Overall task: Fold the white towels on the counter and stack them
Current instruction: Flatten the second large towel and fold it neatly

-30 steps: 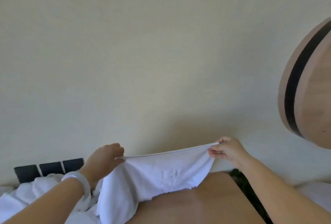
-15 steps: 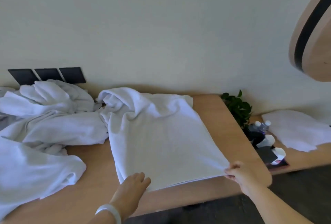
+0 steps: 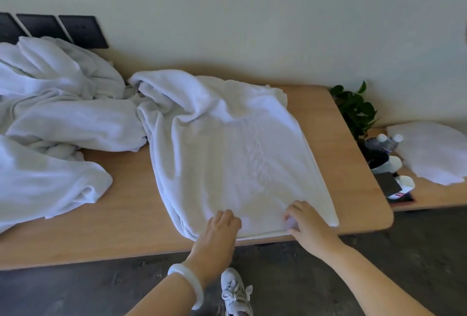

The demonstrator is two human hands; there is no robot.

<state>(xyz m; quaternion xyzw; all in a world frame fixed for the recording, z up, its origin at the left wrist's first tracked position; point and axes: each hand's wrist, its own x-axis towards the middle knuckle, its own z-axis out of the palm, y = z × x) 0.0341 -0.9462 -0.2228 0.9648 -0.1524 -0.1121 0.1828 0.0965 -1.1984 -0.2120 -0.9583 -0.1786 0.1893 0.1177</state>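
The towel lies spread on the right half of the counter, doubled over, with its near hem along the counter's front edge and its far left part bunched into a ridge towards the back edge. An embossed band runs down its middle. The left hand rests flat on the near hem, fingers straight and close together, pressing the cloth down. The right hand sits just beside it on the same hem, towards the towel's near right corner, fingers bent over the top layer and thumb at the edge, pinching the cloth.

A heap of white towels, crumpled, covers the left end of the counter and touches the spread towel at the back. A pale bracelet circles the left wrist. Behind the heap, 3 dark wall plates sit on the wall. Past the counter's right end stands a green plant, then 2 bottles, white cups and a flat white cloth on a lower shelf. A pale shoe shows on the dark floor.
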